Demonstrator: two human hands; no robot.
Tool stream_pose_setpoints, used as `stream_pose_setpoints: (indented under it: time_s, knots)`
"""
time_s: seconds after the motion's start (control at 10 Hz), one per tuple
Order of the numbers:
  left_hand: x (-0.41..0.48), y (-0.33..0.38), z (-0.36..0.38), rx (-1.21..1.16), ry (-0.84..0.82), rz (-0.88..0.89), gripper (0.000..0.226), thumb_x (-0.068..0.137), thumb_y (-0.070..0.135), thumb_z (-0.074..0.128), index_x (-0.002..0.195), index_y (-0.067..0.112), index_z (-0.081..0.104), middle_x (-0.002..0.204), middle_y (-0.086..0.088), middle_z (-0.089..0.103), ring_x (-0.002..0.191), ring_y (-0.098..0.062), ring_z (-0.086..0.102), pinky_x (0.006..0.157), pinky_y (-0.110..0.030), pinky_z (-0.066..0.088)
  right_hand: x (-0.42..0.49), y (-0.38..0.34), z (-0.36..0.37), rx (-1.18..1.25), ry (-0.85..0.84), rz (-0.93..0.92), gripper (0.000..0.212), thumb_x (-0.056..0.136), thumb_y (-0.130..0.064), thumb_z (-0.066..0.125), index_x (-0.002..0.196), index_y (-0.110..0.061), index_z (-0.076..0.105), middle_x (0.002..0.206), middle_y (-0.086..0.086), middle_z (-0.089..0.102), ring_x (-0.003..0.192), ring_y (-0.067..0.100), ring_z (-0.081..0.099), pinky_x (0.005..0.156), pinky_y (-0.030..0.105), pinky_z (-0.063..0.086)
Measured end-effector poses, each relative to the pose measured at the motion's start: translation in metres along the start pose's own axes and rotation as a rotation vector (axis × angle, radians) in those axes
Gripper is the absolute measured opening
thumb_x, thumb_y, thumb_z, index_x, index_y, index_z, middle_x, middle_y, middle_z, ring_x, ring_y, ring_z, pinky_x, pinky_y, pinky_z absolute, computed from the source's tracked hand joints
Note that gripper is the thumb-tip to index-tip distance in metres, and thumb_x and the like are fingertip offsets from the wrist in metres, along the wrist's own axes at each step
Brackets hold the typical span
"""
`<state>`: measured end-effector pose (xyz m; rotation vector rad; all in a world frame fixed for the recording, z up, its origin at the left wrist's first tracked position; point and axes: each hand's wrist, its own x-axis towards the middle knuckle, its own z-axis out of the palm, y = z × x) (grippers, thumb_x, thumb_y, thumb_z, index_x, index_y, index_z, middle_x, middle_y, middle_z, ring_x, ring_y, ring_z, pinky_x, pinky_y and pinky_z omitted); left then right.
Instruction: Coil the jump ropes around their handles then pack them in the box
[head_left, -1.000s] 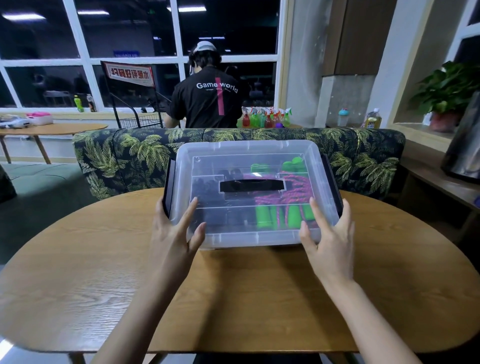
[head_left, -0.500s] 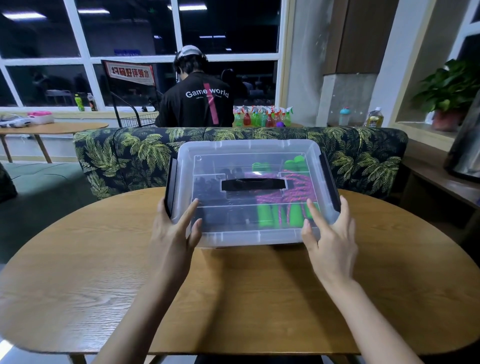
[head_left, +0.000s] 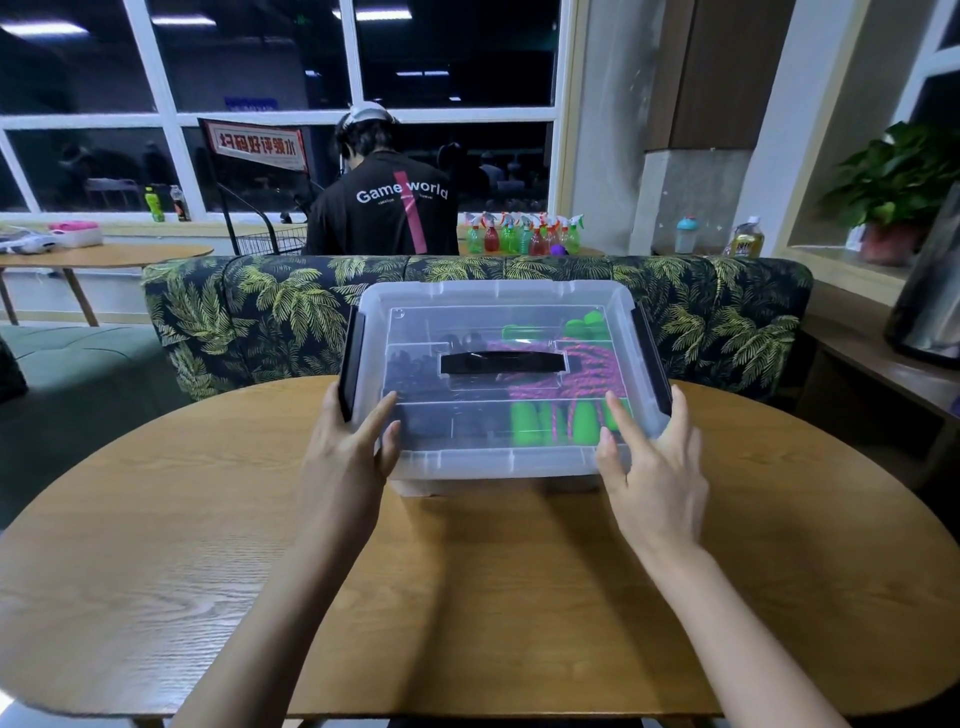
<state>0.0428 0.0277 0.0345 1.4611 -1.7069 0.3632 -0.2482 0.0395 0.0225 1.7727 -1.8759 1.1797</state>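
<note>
A clear plastic box (head_left: 498, 457) with its lid on sits at the far side of the round wooden table (head_left: 467, 597). Through the lid I see a purple rope with green handles (head_left: 550, 395) on the right and a dark rope (head_left: 415, 379) on the left. The lid has a black handle (head_left: 503, 362) and black side latches. My left hand (head_left: 348, 457) lies with straight fingers on the lid's near left corner. At the near right corner my right hand (head_left: 649, 467) rests flat on the lid the same way.
A leaf-patterned sofa (head_left: 234, 317) backs onto the table's far edge. Behind it a person in a black shirt (head_left: 384, 208) stands facing away, beside several spray bottles (head_left: 519, 236). A shelf with a potted plant (head_left: 893, 192) is at the right.
The box and both hands sit slightly lower on the lid's near corners; the hands keep their flat hold. The person behind has shifted left.
</note>
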Motion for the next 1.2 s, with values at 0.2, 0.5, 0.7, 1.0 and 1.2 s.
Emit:
stream_pose_setpoints:
  time_s: [0.2,0.5,0.7,1.0,1.2]
  knots:
    - [0.028,-0.001,0.006,0.026,-0.126,-0.056,0.062,0.097,0.055,0.022,0.130,0.022,0.063,0.149,-0.035,0.031,0.120,-0.050,0.051,0.082,-0.051,0.051,0.026,-0.008,0.000,-0.049,-0.126,0.032,0.051,0.098,-0.050,0.035,0.144,-0.034,0.049,0.158,0.023,0.018,0.129,0.044,0.036,0.075,0.046,0.053]
    - [0.063,-0.007,0.024,0.104,-0.294,-0.074,0.082,0.092,0.068,-0.001,0.140,0.028,0.052,0.155,-0.020,0.035,0.146,-0.041,0.021,0.118,-0.054,0.021,0.060,-0.011,0.007,-0.047,-0.345,-0.001,0.064,0.095,-0.061,0.027,0.149,-0.028,0.036,0.162,0.007,0.013,0.149,0.039,0.001,0.105,0.054,0.040]
    - [0.067,0.009,0.014,0.160,-0.377,-0.108,0.048,0.104,0.045,0.027,0.147,0.028,0.041,0.159,-0.014,0.026,0.149,-0.040,0.012,0.119,-0.057,0.007,0.065,-0.013,0.008,-0.174,-0.346,-0.083,0.060,0.099,-0.058,0.029,0.149,-0.026,0.036,0.160,0.009,0.025,0.149,0.040,0.004,0.114,0.054,0.026]
    - [0.039,0.043,-0.005,0.188,-0.322,0.305,0.033,0.093,0.025,0.058,0.126,0.023,0.065,0.139,-0.010,0.057,0.129,-0.032,0.051,0.109,-0.057,0.034,0.030,-0.026,-0.003,-0.168,-0.158,-0.483,0.038,0.085,-0.029,0.073,0.121,-0.017,0.066,0.120,0.006,0.066,0.115,0.033,0.059,0.095,0.046,0.052]
    - [0.020,0.054,-0.022,0.124,-0.195,0.554,0.034,0.082,0.028,0.060,0.113,0.021,0.071,0.117,-0.004,0.069,0.102,-0.029,0.065,0.090,-0.044,0.051,0.013,-0.034,-0.022,-0.127,-0.078,-0.663,0.033,0.089,-0.029,0.069,0.119,-0.017,0.068,0.106,-0.002,0.072,0.100,0.024,0.064,0.089,0.036,0.052]
